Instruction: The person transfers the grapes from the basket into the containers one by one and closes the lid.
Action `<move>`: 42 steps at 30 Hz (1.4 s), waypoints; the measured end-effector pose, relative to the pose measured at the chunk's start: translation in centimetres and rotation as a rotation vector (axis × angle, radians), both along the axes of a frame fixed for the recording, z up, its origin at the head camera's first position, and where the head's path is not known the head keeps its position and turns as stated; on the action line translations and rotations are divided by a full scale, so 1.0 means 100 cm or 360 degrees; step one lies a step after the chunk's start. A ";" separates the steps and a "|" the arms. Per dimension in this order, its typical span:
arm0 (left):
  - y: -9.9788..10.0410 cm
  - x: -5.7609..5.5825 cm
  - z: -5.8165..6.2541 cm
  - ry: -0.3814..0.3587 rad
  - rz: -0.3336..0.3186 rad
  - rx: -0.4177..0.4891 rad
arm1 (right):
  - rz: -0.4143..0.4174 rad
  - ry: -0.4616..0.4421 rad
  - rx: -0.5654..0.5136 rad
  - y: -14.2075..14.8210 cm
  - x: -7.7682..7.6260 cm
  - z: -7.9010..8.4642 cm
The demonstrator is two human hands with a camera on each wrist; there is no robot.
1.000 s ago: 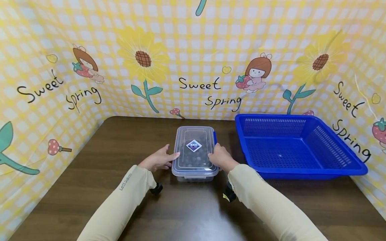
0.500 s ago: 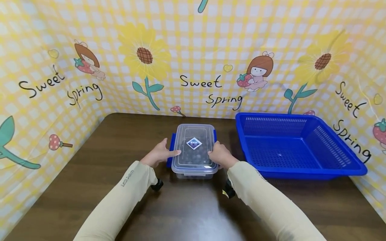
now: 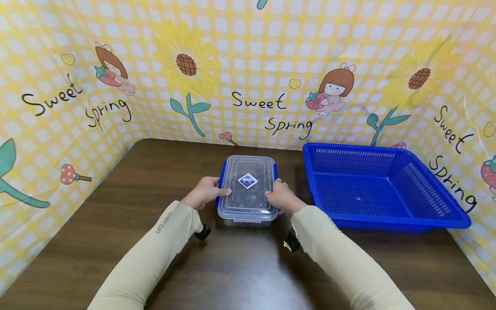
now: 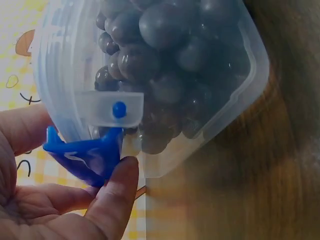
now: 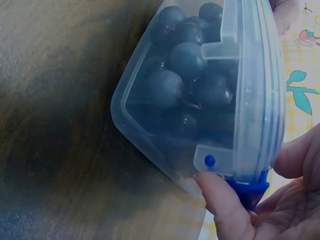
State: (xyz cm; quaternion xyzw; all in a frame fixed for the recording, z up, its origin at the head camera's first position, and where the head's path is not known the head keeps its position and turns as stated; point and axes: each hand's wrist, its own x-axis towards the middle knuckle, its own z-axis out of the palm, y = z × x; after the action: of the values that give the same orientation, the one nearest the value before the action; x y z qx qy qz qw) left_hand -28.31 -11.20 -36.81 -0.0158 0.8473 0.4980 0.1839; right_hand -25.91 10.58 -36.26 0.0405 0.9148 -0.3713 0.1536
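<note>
A clear plastic food container [image 3: 248, 202] stands on the table with its lid on and a diamond label on top. Dark round fruits like grapes [image 4: 162, 25] fill it. My left hand [image 3: 203, 191] holds its left side, thumb on the lid's edge. In the left wrist view, the fingers grip the blue latch [image 4: 85, 160], which sticks out from the wall. On the opposite side my right hand [image 3: 284, 196] rests its thumb on the lid, and the right wrist view has its fingers around another blue latch [image 5: 250, 192], partly hidden by them.
A blue slotted plastic basket [image 3: 391, 224] sits to the right, close to my right forearm. Behind the brown wooden table [image 3: 162, 163] hangs a yellow checked cloth [image 3: 248, 64], which also covers both sides.
The blue latch on the left came into sight, swung outward, and now shows narrower beside the lid. My left fingers have closed in around it. The right hand keeps nearly the same hold.
</note>
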 end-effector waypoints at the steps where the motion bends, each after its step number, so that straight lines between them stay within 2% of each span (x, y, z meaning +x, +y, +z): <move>1: 0.000 0.000 0.001 0.0006 -0.0010 -0.0015 | 0.0007 -0.0004 -0.0006 0.000 0.000 0.000; 8: 0.005 -0.002 0.012 0.0039 -0.0059 -0.0130 | -0.0003 -0.0025 -0.0050 0.002 -0.003 0.002; 13: 0.005 -0.001 0.010 0.0033 -0.0073 -0.0172 | 0.0003 -0.0037 -0.0039 0.001 -0.002 -0.001; 23: 0.007 0.001 0.006 0.0130 -0.0054 -0.0253 | -0.0001 -0.0003 0.0029 0.000 -0.003 -0.002; 30: 0.010 0.004 0.008 0.0181 -0.0054 -0.0318 | -0.0001 -0.0013 0.0027 0.002 -0.001 0.000; 35: 0.013 0.002 0.014 0.0186 -0.0059 -0.0321 | 0.0012 0.0000 0.0041 0.004 -0.003 0.003; 42: 0.008 0.004 0.010 0.0161 -0.0067 -0.0283 | 0.0042 -0.0018 0.0030 0.001 0.000 0.002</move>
State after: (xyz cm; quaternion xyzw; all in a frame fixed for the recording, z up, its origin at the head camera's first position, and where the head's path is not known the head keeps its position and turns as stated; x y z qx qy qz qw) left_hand -27.92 -10.43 -35.84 0.0109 0.8966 0.4169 0.1491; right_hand -25.89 10.69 -36.05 0.0320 0.9179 -0.3602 0.1632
